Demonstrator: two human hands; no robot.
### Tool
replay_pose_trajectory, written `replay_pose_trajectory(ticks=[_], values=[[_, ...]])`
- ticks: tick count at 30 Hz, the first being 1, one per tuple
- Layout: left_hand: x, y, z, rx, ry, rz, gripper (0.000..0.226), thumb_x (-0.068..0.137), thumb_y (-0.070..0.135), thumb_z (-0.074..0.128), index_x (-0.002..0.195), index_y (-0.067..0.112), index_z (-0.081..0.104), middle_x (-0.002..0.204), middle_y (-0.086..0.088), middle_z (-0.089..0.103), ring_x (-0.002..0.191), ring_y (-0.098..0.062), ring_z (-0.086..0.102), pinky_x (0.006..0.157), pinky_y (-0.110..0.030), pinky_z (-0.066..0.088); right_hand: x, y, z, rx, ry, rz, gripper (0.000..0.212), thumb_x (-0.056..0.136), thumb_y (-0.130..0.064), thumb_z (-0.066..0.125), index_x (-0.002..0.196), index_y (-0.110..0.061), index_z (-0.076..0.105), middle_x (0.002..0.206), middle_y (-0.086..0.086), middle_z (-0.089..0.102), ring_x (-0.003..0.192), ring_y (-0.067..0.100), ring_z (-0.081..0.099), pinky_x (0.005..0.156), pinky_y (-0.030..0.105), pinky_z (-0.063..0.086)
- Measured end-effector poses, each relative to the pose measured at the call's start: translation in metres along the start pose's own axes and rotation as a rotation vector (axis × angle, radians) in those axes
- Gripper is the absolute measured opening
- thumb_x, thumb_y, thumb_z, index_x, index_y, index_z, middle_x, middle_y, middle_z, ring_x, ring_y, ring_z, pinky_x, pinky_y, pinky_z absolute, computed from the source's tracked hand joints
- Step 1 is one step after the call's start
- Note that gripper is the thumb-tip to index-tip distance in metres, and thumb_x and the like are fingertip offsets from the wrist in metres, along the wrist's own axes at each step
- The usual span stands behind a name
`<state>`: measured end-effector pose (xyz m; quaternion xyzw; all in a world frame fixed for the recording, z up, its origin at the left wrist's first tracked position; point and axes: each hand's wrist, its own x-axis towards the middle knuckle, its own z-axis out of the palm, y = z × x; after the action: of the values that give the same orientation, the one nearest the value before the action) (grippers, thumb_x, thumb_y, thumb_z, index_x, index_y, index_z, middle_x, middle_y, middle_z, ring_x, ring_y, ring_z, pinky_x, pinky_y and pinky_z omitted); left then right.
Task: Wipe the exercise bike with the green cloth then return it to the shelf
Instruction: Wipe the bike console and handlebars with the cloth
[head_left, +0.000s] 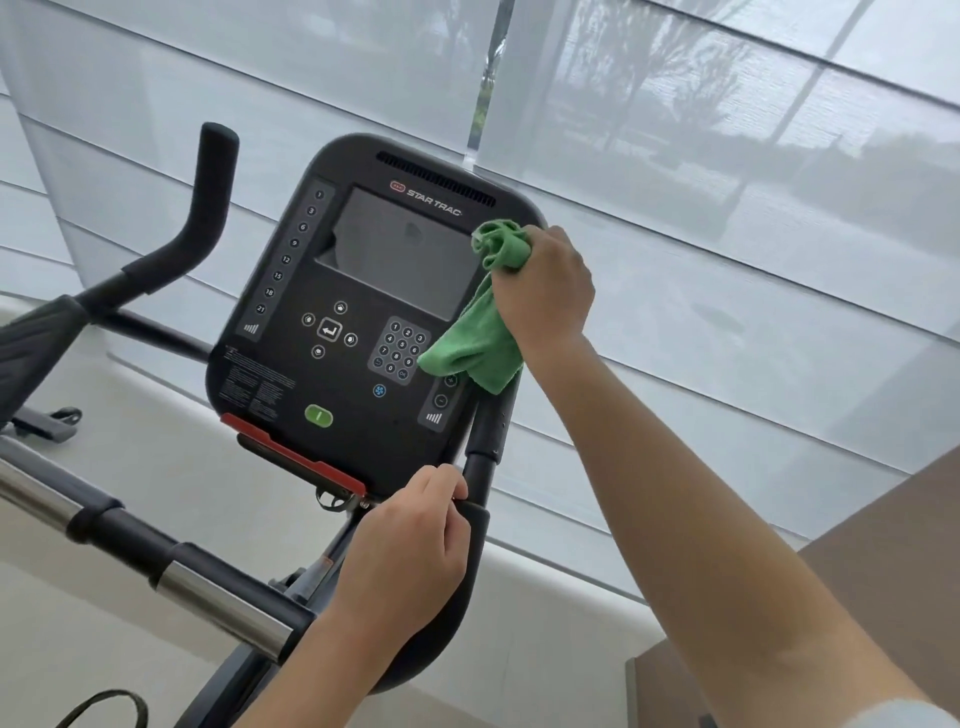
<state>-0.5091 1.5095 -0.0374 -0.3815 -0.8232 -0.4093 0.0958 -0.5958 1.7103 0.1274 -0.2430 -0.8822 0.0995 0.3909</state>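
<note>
Green microfibre cloth bunched in right hand, fist clenched round it, pressed to right edge of black exercise-bike console | left hand curled around black curved handlebar below console

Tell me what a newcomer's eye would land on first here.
First, the green cloth, bunched in the right hand against the right edge of the black console, beside its dark screen. Next, the left hand gripping the handlebar below the console, and the red strip along its bottom edge.
</note>
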Motion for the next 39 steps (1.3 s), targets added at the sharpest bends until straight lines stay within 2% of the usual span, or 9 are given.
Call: replay_pose_trajectory(ticks=[5,11,14,18,20,28,31,35,39], values=[[0.0,0.002,0.0,0.0,0.004,0.008,0.011,0.094,0.021,0.044,0.094,0.029,0.052,0.077,0.017,0.05,0.052,-0.007,0.047,0.046,-0.011,0.031,0.004,0.005,-0.002,-0.468,-0.084,-0.323,0.021,0.085,-0.026,0.072,0.105,-0.021,0.067,0.11,0.003,0.059,0.101,0.033,0.056,0.071,0.041,0.052],[0.0,0.0,0.001,0.0,0.009,0.025,0.012,0.094,0.016,0.049,0.094,0.028,0.053,0.078,0.015,0.053,0.055,-0.009,0.05,0.047,-0.013,0.037,0.013,0.013,-0.014,-0.57,-0.168,-0.61,0.016,0.08,-0.028,0.073,0.095,-0.022,0.072,0.097,0.0,0.058,0.097,0.032,0.056,0.071,0.039,0.036],[0.0,-0.001,0.0,-0.011,0.008,0.018,0.014,0.093,0.014,0.052,0.096,0.028,0.054,0.08,0.015,0.055,0.057,-0.008,0.051,0.049,-0.015,0.04,0.0,0.021,-0.01,-0.473,-0.098,-0.563,0.03,0.075,-0.019,0.075,0.105,-0.019,0.071,0.113,0.004,0.06,0.108,0.037,0.053,0.074,0.043,0.041],[-0.001,-0.006,0.0,-0.043,0.016,0.027,0.016,0.094,0.015,0.052,0.102,0.028,0.059,0.086,0.016,0.061,0.066,-0.007,0.059,0.057,-0.023,0.052,-0.021,0.022,-0.007,-0.003,-0.132,-0.232,0.055,0.089,-0.005,0.066,0.141,-0.022,0.057,0.141,0.012,0.043,0.122,0.04,0.046,0.09,0.049,0.051],[-0.001,-0.007,0.0,-0.044,0.022,0.03,0.018,0.094,0.018,0.049,0.103,0.027,0.06,0.088,0.016,0.062,0.067,-0.008,0.059,0.058,-0.027,0.053,-0.028,0.021,-0.013,0.029,-0.136,-0.186,0.066,0.09,0.001,0.063,0.15,-0.024,0.048,0.144,0.014,0.037,0.121,0.04,0.046,0.097,0.047,0.051],[-0.001,-0.005,0.0,-0.027,0.046,0.047,0.024,0.091,0.023,0.038,0.099,0.024,0.06,0.084,0.012,0.059,0.062,-0.012,0.055,0.054,-0.03,0.052,-0.035,0.021,-0.053,-0.126,0.084,-0.385,0.058,0.074,0.012,0.064,0.125,-0.016,0.064,0.136,0.015,0.046,0.113,0.035,0.049,0.066,0.043,0.056],[-0.001,-0.002,0.0,-0.008,0.053,0.047,0.023,0.091,0.024,0.036,0.097,0.025,0.058,0.082,0.013,0.056,0.059,-0.011,0.051,0.051,-0.026,0.049,-0.036,0.018,-0.051,-0.135,0.111,-0.357,0.058,0.074,0.004,0.067,0.129,-0.015,0.061,0.137,0.017,0.045,0.115,0.037,0.048,0.07,0.045,0.058],[-0.002,0.0,-0.002,0.005,0.062,0.047,0.024,0.091,0.024,0.035,0.096,0.024,0.059,0.08,0.014,0.056,0.055,-0.01,0.046,0.048,-0.013,0.034,-0.069,0.024,-0.023,-0.264,-0.086,-0.347,0.084,0.073,-0.023,0.075,0.151,-0.016,0.043,0.149,0.02,0.033,0.124,0.04,0.042,0.086,0.054,0.056],[-0.002,0.001,-0.001,0.034,0.067,0.038,0.024,0.091,0.022,0.036,0.096,0.022,0.059,0.08,0.013,0.056,0.055,-0.011,0.044,0.048,-0.016,0.035,-0.087,0.04,-0.016,-0.216,-0.128,-0.352,0.096,0.079,-0.04,0.073,0.163,-0.02,0.03,0.157,0.017,0.023,0.135,0.039,0.037,0.102,0.051,0.05]])
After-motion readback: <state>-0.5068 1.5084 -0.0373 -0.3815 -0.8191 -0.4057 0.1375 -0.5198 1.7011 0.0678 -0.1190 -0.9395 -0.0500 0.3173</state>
